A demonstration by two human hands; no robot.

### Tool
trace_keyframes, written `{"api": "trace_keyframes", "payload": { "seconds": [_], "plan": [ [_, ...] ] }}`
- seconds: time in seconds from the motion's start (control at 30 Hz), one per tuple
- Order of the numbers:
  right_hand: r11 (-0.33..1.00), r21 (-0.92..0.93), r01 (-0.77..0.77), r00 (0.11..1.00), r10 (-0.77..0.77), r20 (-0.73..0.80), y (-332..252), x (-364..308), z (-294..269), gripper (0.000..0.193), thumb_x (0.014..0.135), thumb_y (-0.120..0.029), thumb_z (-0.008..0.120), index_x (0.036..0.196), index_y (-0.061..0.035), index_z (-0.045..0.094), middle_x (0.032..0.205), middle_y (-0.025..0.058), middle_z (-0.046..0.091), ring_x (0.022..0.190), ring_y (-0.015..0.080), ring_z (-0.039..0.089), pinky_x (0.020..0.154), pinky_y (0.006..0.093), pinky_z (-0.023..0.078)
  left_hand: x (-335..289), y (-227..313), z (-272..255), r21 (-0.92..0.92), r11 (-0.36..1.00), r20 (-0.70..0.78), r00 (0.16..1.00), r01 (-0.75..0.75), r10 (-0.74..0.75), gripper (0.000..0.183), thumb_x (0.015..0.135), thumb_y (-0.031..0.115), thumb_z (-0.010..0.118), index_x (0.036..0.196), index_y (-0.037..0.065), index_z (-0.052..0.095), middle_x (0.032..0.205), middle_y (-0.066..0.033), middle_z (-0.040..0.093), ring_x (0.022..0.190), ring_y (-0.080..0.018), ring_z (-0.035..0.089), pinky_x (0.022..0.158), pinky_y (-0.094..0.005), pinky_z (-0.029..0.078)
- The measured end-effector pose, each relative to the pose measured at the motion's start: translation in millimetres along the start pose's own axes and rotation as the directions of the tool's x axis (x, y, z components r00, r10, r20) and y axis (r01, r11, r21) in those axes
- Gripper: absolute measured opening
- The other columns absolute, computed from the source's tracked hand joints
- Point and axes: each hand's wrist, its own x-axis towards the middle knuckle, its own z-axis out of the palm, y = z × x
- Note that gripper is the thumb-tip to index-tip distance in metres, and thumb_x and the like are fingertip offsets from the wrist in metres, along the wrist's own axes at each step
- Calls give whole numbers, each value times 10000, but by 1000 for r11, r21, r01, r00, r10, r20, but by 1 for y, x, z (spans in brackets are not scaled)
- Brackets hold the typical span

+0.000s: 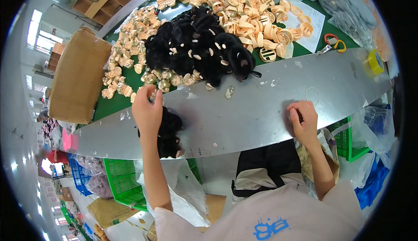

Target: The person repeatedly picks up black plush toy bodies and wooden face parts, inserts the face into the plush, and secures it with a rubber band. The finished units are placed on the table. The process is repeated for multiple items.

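My left hand (pixel 147 110) reaches to the near edge of a pile of domed plastic pieces (pixel 140 25), peach with shiny gold-clear tops. Its thumb and fingers close around one piece, mostly hidden by the hand. Below that wrist, black plush items (pixel 169 130) lie at the metal edge, partly behind my forearm. Near the front edge on the right rests my right hand (pixel 303 118), fingers curled in; whatever they may hold is hidden. In the middle, a heap of black plush pieces (pixel 191 45) with small pale parts sits on the green surface.
Peach plastic rings (pixel 248 6) pile up behind the plush. Scissors (pixel 333 43) with red and yellow handles, yellow tape (pixel 375 61) and a thin loop (pixel 312 95) lie at right. A cardboard box (pixel 78 75) stands left; green crates (pixel 124 182) sit below the table.
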Motion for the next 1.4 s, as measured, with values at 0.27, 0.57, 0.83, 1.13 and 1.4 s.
{"api": "trace_keyframes", "payload": {
  "seconds": [0.27,0.57,0.83,1.13,1.4],
  "plan": [
    [995,-36,96,995,-98,-35,-3,1,2,29,818,-41,594,830,-34,620,743,97,598,707,288,568,724,385,431,61,-85,56,252,957,357,905,144,-230,434,686,347,823,895,15,637,776,-110,677,739,-209,650,685,-339,511],
    [993,-36,111,994,-112,-20,-3,-2,1,33,810,-31,597,832,-30,621,737,96,598,692,286,558,709,384,427,42,-43,36,-25,994,-22,994,110,-111,352,839,234,701,1103,14,629,778,-85,671,678,-142,619,653,-300,501],
    [906,416,-78,983,1,183,-25,-7,11,381,910,-164,574,1258,-9,578,993,109,603,793,183,605,703,296,499,-38,91,16,-724,678,325,930,127,173,365,1023,227,510,1282,-24,568,1003,-76,682,826,-100,622,762,-248,501],
    [671,690,-270,934,10,356,-45,2,31,423,1016,-271,509,1340,-5,448,958,88,633,785,143,625,701,274,512,-98,157,55,-563,809,202,921,-168,332,135,894,109,698,981,10,725,735,-79,688,602,-103,618,570,-231,481],
    [368,846,-387,908,311,280,-31,-14,22,367,1025,-390,494,1091,-30,498,867,61,581,697,112,584,596,233,469,-11,145,92,-355,930,219,976,92,-13,496,834,269,748,1244,49,576,789,-70,638,674,-150,608,617,-283,483]
  ]
}}
